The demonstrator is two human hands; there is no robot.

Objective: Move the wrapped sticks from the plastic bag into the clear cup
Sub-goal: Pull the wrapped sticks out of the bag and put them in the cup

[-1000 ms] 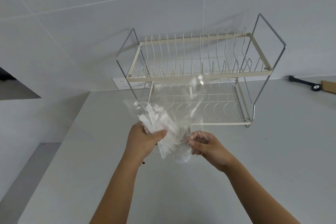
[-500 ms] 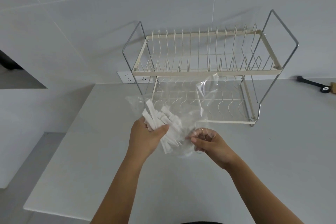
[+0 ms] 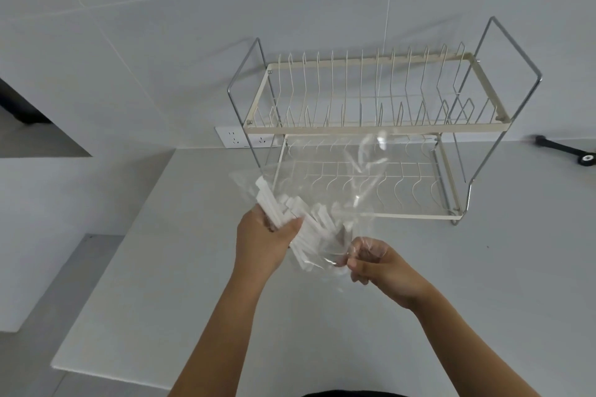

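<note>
The left hand (image 3: pixel 263 240) grips a bundle of wrapped sticks (image 3: pixel 290 219), its thumb curled over them, while the right hand (image 3: pixel 375 263) pinches the clear plastic bag (image 3: pixel 358 190). The sticks look partly inside the bag, and a clear cup (image 3: pixel 325 251) seems to sit between the hands (too transparent to be sure). As far as can be judged, the transfer is midway, with most sticks not yet settled in the cup. All this is held above a pale grey counter (image 3: pixel 483 284), with a two-tier dish rack (image 3: pixel 371 129) at the far side against a grey tiled wall (image 3: pixel 161 42), a wall socket (image 3: pixel 238 137) to its left and a black tool (image 3: pixel 567 151) far right.
</note>
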